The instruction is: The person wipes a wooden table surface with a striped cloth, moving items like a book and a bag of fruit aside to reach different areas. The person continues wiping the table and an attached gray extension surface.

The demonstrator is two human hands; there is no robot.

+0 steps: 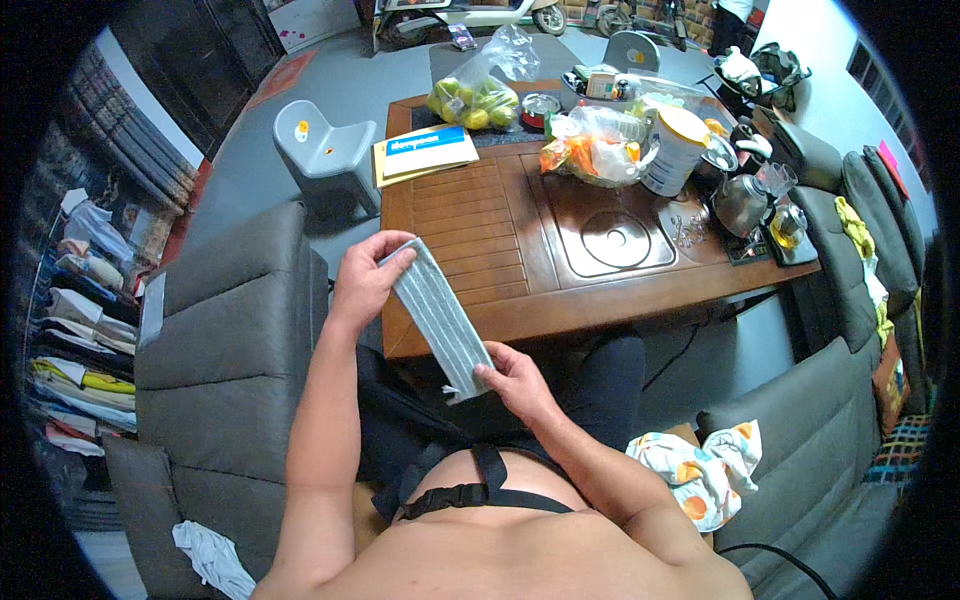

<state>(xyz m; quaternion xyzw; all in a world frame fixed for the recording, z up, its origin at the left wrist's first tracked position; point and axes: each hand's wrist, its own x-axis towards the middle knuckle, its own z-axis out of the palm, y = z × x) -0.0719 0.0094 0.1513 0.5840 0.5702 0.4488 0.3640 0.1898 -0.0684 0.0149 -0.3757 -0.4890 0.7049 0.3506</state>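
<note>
A long grey-green cloth pad with pale stripes (444, 319), possibly a mop pad, is stretched between my two hands above my lap. My left hand (367, 277) pinches its upper end, thumb on top. My right hand (517, 379) grips the lower right edge, where a small white tuft sticks out at the corner. The pad slants from upper left to lower right, its upper part overlapping the front left corner of the wooden tea table (480, 315). Its underside is hidden.
On the table are a bag of green fruit (476, 101), a notepad (427, 150), a white canister (675, 150), a steel kettle (739, 204) and a glass teapot (787, 225). A grey plastic chair (326, 150) stands left of it. Grey sofas (225, 330) flank me; patterned cloth (694, 472) lies at right.
</note>
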